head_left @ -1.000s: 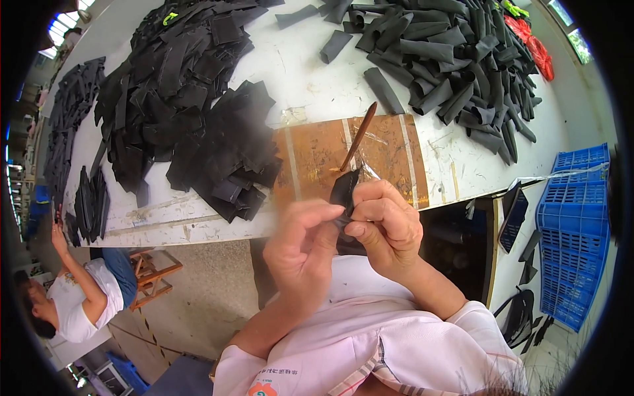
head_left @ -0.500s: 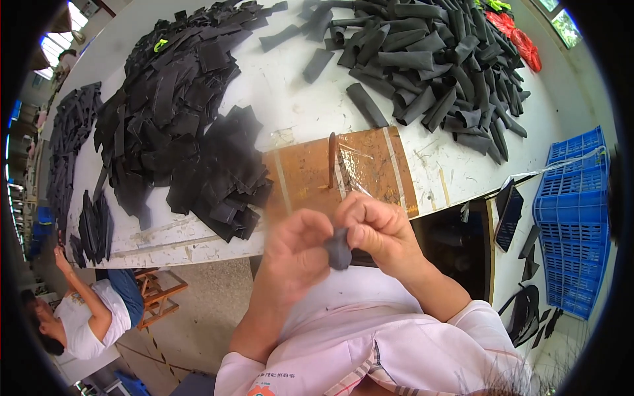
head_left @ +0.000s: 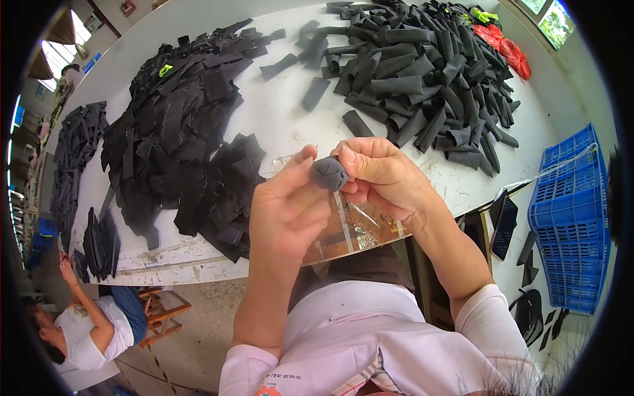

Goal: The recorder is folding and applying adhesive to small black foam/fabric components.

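A dark grey piece of fabric [head_left: 329, 173], bunched into a rounded end with folds, is up in front of me over the table edge. My right hand [head_left: 386, 177] pinches it between thumb and fingers. My left hand [head_left: 287, 210] is at its left side, fingers apart and loosely curved, the fingertips close to or touching the cloth. Beneath the hands lies a brown wooden board [head_left: 370, 228] with clear tape on it, partly covered by them. The peg on the board is hidden.
Flat black fabric pieces [head_left: 175, 125] heap on the white table [head_left: 264, 99] at left. Dark fabric tubes [head_left: 403, 72] pile at the far right, near a red plastic bag [head_left: 502, 51]. Blue crates [head_left: 568, 224] stand at right. Another person [head_left: 99, 323] works at far left.
Both hands have risen and moved away from me, with the fabric, over the board. The fabric's folded end now faces up at me. My left fingers have opened out from their curl.
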A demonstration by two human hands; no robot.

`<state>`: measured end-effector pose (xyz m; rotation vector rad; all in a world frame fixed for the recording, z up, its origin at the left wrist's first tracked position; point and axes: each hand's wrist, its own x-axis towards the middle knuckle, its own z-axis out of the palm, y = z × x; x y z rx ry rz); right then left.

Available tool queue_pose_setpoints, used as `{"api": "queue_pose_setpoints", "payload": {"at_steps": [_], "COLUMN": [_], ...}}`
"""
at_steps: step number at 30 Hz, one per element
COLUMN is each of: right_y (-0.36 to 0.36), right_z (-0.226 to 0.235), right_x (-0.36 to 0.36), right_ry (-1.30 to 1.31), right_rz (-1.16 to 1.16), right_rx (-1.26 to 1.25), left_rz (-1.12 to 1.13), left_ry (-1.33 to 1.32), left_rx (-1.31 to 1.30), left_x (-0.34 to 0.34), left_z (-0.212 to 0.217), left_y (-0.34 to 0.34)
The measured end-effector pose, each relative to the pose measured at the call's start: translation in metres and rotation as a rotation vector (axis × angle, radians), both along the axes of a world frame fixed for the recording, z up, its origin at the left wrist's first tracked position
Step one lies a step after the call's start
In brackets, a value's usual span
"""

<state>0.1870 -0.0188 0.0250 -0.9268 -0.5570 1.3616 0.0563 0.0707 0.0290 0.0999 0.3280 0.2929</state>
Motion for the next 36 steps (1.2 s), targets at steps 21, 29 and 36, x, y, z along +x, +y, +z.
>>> {"api": "queue_pose_setpoints", "payload": {"at_steps": [21,29,36], "right_y": [0.014,0.015,0.009], "right_z": [0.012,0.000,-0.029], "right_x": [0.001,0.018,0.006], "right_ry": [-0.173,0.022,-0.036], "right_rz": [0.098,0.144,0.129], "right_rx": [0.016,0.078,0.207], "left_rz": [0.083,0.148,0.368], "left_ry": [-0.250,-0.012,0.084], "left_rx": [-0.385,0.264,0.611], "left_x": [-0.006,-0.004,-0.007], "left_z": [-0.018,-0.003,-0.007], "left_y": [0.007,-0.016,-0.033]}}
